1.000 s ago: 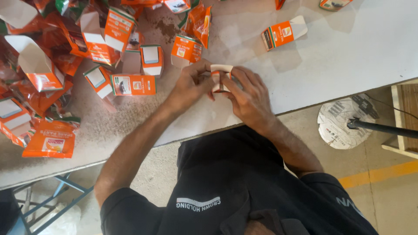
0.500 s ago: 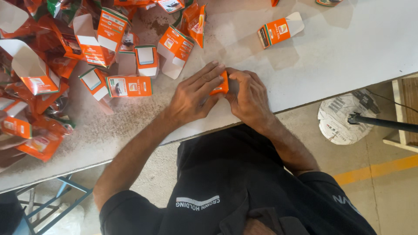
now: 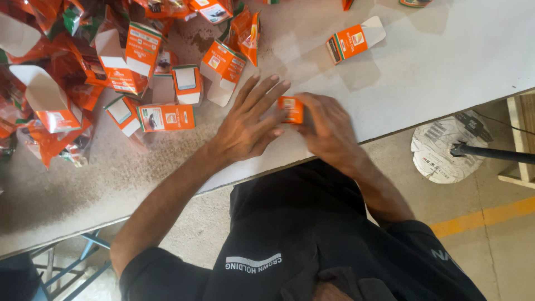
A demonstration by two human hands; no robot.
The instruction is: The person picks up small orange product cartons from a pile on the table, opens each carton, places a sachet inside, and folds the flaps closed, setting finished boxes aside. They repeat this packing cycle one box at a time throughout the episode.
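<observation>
Fingers (image 3: 262, 95) of the left hand (image 3: 248, 128) now lie spread flat, where a moment ago they curled round the small orange carton (image 3: 291, 109). That carton sits on the counter (image 3: 446, 67), gripped by the right hand (image 3: 329, 131); loose cartons (image 3: 167, 117) lie toward ten o'clock.

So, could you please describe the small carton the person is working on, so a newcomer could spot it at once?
Start at the white table and follow its near edge to the two hands. The small orange carton sits between the left hand and right hand. Unlike the cartons piled at the far left, it alone is gripped.
</observation>
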